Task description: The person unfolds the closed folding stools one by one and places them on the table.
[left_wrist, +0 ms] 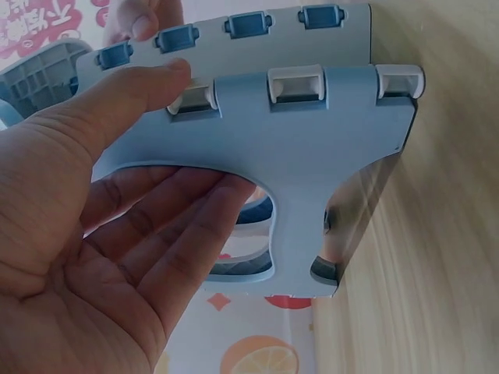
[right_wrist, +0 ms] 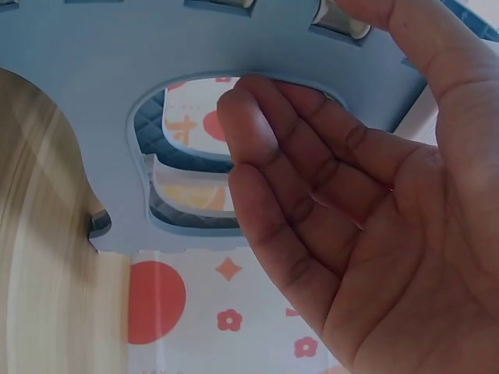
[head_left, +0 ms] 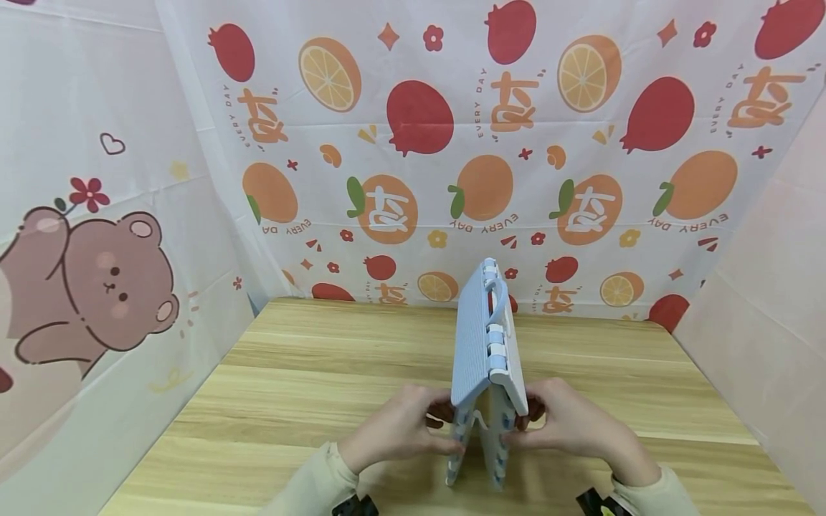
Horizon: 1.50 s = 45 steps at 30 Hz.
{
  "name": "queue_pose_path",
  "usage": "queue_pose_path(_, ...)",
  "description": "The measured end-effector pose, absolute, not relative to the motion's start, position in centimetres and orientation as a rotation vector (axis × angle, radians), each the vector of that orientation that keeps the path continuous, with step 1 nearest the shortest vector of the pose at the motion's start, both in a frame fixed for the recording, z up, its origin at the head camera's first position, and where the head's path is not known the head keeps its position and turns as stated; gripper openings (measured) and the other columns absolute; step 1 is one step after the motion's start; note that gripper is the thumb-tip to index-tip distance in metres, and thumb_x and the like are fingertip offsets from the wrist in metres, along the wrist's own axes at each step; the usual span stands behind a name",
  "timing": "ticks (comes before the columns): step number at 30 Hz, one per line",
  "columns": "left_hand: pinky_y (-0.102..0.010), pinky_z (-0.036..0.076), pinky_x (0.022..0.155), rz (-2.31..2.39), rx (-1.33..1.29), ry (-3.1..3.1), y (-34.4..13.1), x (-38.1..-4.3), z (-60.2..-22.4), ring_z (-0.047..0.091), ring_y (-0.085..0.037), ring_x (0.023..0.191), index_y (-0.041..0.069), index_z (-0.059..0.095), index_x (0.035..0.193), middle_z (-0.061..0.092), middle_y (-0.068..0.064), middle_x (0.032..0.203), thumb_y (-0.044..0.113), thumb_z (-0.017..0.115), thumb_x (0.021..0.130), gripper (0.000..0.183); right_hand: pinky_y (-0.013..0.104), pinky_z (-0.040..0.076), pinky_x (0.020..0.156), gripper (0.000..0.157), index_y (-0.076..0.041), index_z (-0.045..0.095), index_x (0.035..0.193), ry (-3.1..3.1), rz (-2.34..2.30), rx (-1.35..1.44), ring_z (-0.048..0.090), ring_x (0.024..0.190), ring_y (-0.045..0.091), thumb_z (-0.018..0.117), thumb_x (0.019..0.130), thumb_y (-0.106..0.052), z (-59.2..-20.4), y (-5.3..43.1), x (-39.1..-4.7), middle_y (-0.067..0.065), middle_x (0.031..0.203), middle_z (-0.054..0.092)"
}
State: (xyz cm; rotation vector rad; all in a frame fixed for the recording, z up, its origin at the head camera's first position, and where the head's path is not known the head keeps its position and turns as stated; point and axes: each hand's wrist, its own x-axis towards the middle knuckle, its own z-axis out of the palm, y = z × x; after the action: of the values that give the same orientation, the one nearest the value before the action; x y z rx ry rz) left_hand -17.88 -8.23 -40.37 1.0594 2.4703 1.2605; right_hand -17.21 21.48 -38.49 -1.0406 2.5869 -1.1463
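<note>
A light blue and white plastic folding stool (head_left: pixel 472 330) stands half folded on the table, its top peaked like a tent and a carry handle (head_left: pixel 497 301) at the ridge. My left hand (head_left: pixel 409 424) grips its left leg panel (left_wrist: pixel 304 136). In the left wrist view the thumb lies on the hinged edge, with the fingers at the cut-out opening. My right hand (head_left: pixel 571 430) holds the right side of the stool. The right wrist view shows those fingers curled by the opening in the other leg panel (right_wrist: pixel 101 89); part of the thumb is out of frame.
The wooden table (head_left: pixel 310 365) lies under the stool. Behind it hangs a fruit-print curtain (head_left: pixel 439 165); a bear-print sheet (head_left: pixel 193 272) hangs at the left and a pale sheet (head_left: pixel 768 287) at the right.
</note>
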Motion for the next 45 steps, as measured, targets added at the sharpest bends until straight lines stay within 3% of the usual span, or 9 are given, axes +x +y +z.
queue_pose_path(3, -0.026, 0.065, 0.087, 1.247, 1.068, 2.477, -8.4, -18.0, -40.3, 0.076, -0.005, 0.094, 0.008, 0.075, 0.118, 0.082, -0.004, 0.104, 0.015, 0.095, 0.082, 0.042, 0.023, 0.057, 0.069, 0.022, -0.015, 0.074, 0.103, 2.585, -1.142, -1.035, 0.067, 0.077, 0.003, 0.087, 0.089, -0.027, -38.4, 21.8, -17.2, -0.011, 0.085, 0.072)
queue_pose_path(10, -0.024, 0.064, 0.085, 1.235, 1.071, 2.47, -8.7, -18.2, -40.1, 0.078, -0.014, 0.093, 0.009, 0.076, 0.112, 0.081, -0.001, 0.098, 0.014, 0.096, 0.08, 0.038, 0.024, 0.057, 0.068, 0.02, -0.015, 0.074, 0.1, 2.584, -1.14, -1.04, 0.065, 0.075, 0.0, 0.087, 0.088, -0.023, -38.4, 22.4, -17.3, -0.012, 0.082, 0.071)
queue_pose_path(17, -0.022, 0.064, 0.083, 1.214, 1.084, 2.471, -9.1, -18.2, -39.7, 0.077, -0.008, 0.089, 0.01, 0.076, 0.11, 0.08, 0.002, 0.095, 0.016, 0.097, 0.08, 0.037, 0.024, 0.057, 0.068, 0.021, -0.016, 0.073, 0.1, 2.576, -1.118, -1.005, 0.064, 0.074, -0.001, 0.087, 0.087, -0.024, -38.1, 23.0, -17.4, -0.014, 0.081, 0.07)
queue_pose_path(24, -0.02, 0.063, 0.08, 1.155, 1.129, 2.499, -9.5, -18.3, -39.4, 0.077, -0.007, 0.087, 0.01, 0.076, 0.108, 0.081, 0.001, 0.094, 0.017, 0.097, 0.079, 0.036, 0.019, 0.047, 0.056, 0.021, -0.021, 0.069, 0.094, 2.563, -1.119, -1.019, 0.053, 0.065, -0.004, 0.088, 0.086, -0.021, -38.1, 23.4, -17.5, -0.017, 0.072, 0.057)
queue_pose_path(34, -0.018, 0.062, 0.079, 1.111, 1.151, 2.491, -9.9, -18.6, -39.1, 0.078, -0.01, 0.089, 0.009, 0.077, 0.109, 0.081, 0.001, 0.096, 0.019, 0.097, 0.08, 0.037, 0.021, 0.049, 0.054, 0.021, -0.018, 0.071, 0.096, 2.554, -1.124, -1.011, 0.055, 0.064, -0.002, 0.089, 0.085, -0.021, -37.9, 24.1, -17.4, -0.015, 0.073, 0.061)
queue_pose_path(45, -0.019, 0.063, 0.079, 1.096, 1.143, 2.469, -10.4, -18.5, -38.8, 0.075, -0.003, 0.087, 0.011, 0.077, 0.107, 0.081, 0.002, 0.095, 0.02, 0.097, 0.081, 0.034, 0.019, 0.047, 0.055, 0.021, -0.017, 0.071, 0.096, 2.499, -1.148, -0.964, 0.054, 0.065, -0.002, 0.089, 0.085, -0.019, -37.7, 24.7, -17.4, -0.013, 0.074, 0.062)
